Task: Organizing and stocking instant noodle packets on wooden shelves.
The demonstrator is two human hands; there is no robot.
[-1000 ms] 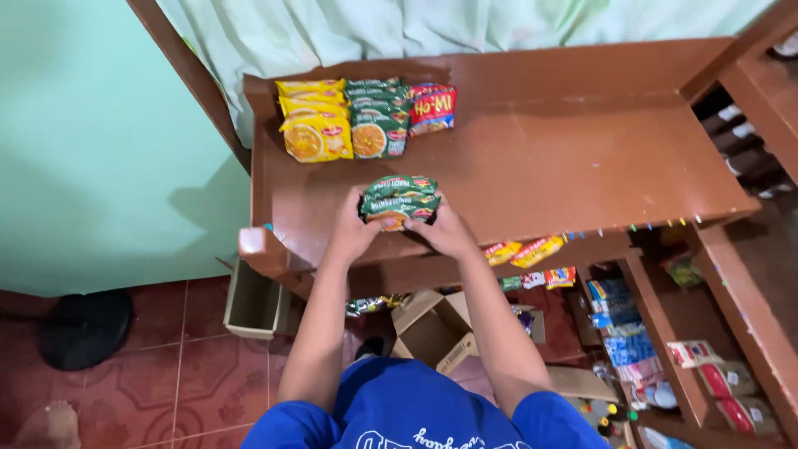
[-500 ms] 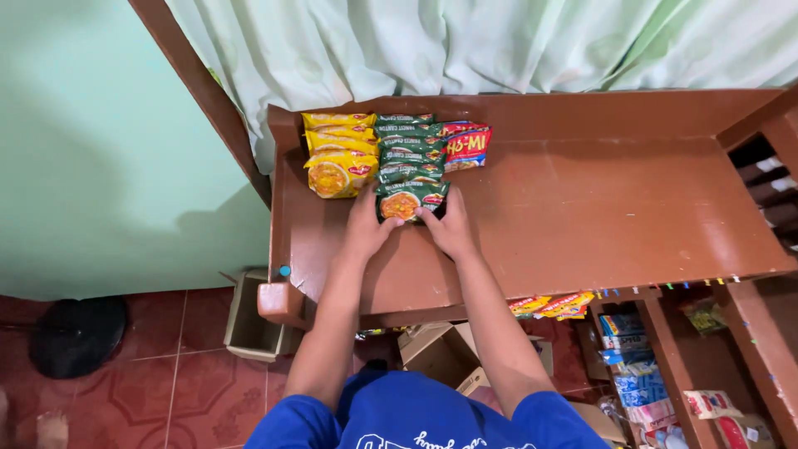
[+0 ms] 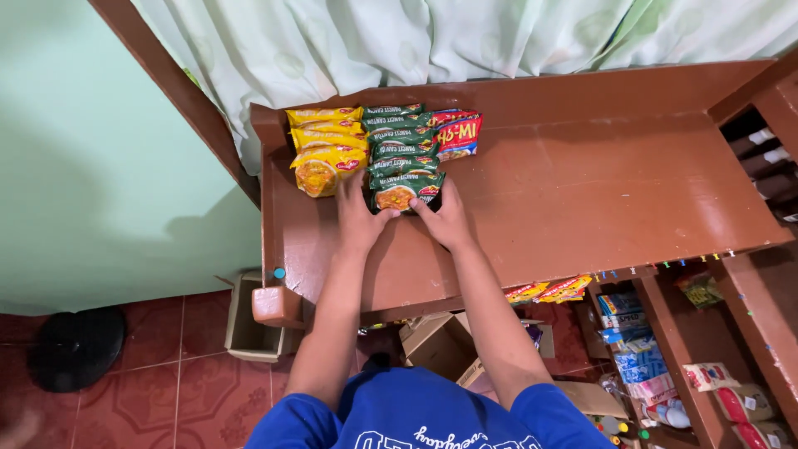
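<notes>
Green noodle packets (image 3: 405,189) sit pinched between both hands: the left hand (image 3: 359,218) presses one side of the nearest packet, the right hand (image 3: 447,218) the other, fingers closed against it. Beyond the grip, more green packets run in a row toward the curtain (image 3: 432,41). Yellow packets (image 3: 324,150) lie just beside them on the left, a red packet (image 3: 458,135) touching on the right. Further right the brown wooden counter (image 3: 615,191) lies bare to its raised edge.
</notes>
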